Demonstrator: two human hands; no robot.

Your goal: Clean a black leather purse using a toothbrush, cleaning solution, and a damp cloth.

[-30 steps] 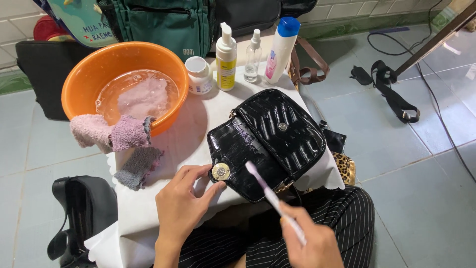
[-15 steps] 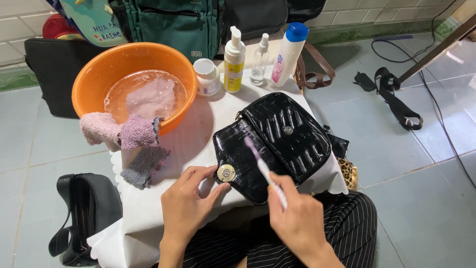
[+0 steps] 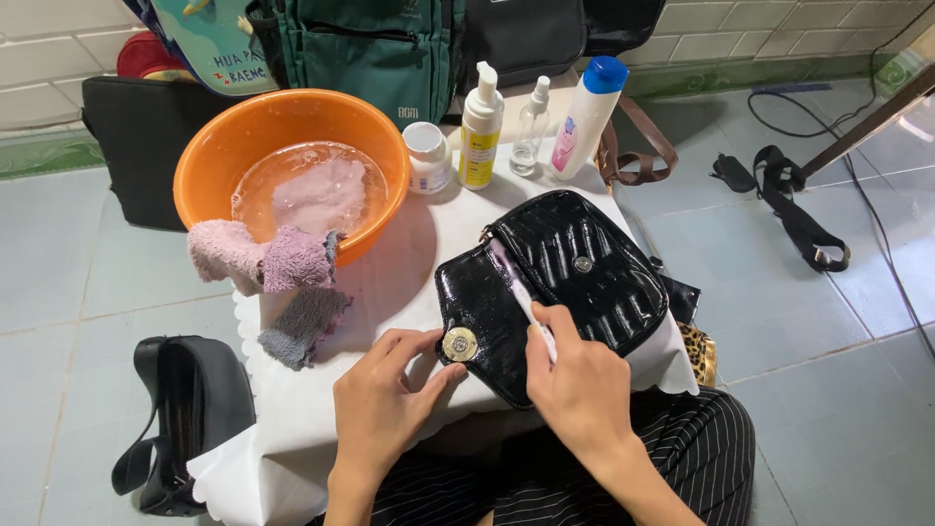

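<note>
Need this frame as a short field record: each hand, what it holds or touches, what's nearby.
left hand: left hand steadies the glossy black quilted handbag at its round gold clasp
right hand: right hand, grip closed on a white toothbrush, bristle end on the bag's flap
surface: small table under white cloth
nearby: orange plastic basin of soapy water, pink cloth on its rim, yellow pump bottle

You sit on a home's tiled floor (image 3: 838, 390) beside a tiled wall (image 3: 58, 58), at a low cloth-covered table (image 3: 292, 429) with an orange wash basin (image 3: 263, 122), cleaning bottles (image 3: 480, 131) and stacked bags (image 3: 390, 49).
</note>
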